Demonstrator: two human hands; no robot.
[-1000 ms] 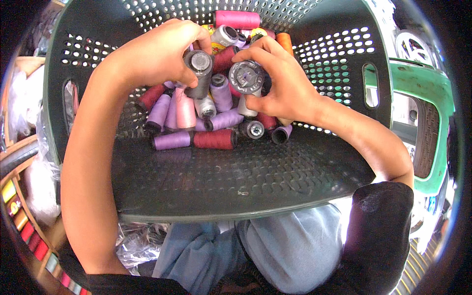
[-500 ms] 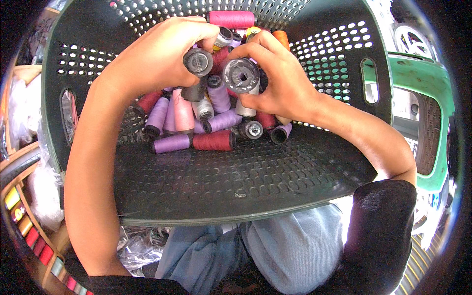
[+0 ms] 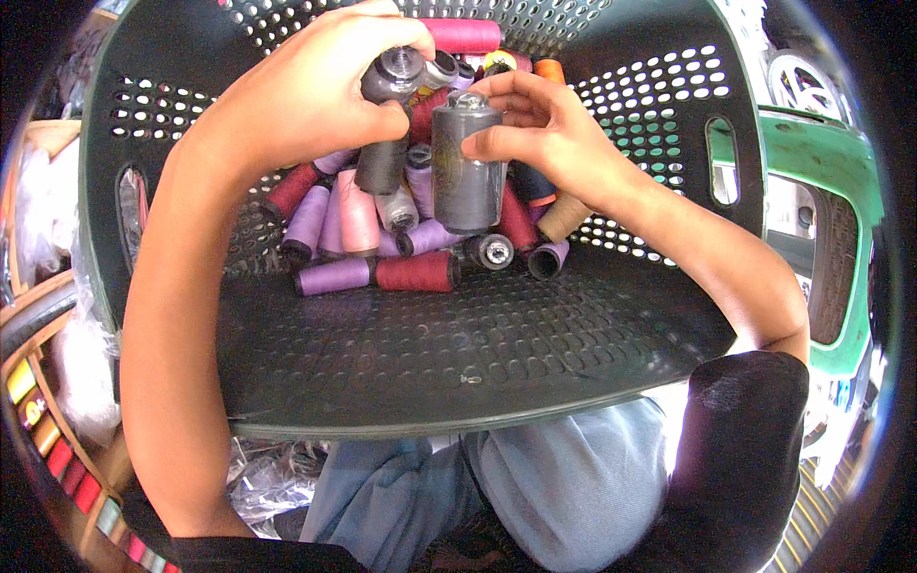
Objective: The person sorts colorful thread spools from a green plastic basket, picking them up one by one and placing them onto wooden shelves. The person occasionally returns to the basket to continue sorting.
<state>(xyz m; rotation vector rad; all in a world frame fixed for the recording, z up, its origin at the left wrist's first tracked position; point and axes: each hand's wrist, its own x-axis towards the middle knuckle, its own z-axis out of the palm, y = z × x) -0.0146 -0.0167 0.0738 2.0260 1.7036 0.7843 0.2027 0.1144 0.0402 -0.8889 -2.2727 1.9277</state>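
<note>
r hand (image 3: 549, 134) has its thumb laid across the front of a fat grey spool (image 3: 467, 172), fingers wrapped round behind, so a full-width hold w/ the spool's knobbed end up. l hand (image 3: 330, 91) arches over a dark spool (image 3: 384, 164), thumb on the near side, fingers hooked round the clear end; hold's narrower there, & the far fingertips i can't see. both spools hang upright side by side over the pile, a small gap btwn them, prob held by the upper part b/c the lower ends sit among other cones.

wrists: l one's bent inward, forearm rising steeply from lower l; r forearm slants in from the r, elbow out wide, prob to clear the basket (image 3: 478, 363) rim.

round them, the loose heap: pink spool (image 3: 358, 218) just below the dark one, dark red spool (image 3: 417, 271) end to end w/ a purple spool (image 3: 332, 277), tan spool (image 3: 565, 219) under the r wrist, magenta spool (image 3: 465, 35) at the back. basket's tipped toward the person, near edge over the trousers (image 3: 573, 477), which looks handy for reaching in. green frame (image 3: 845, 239) stands off r.
</note>
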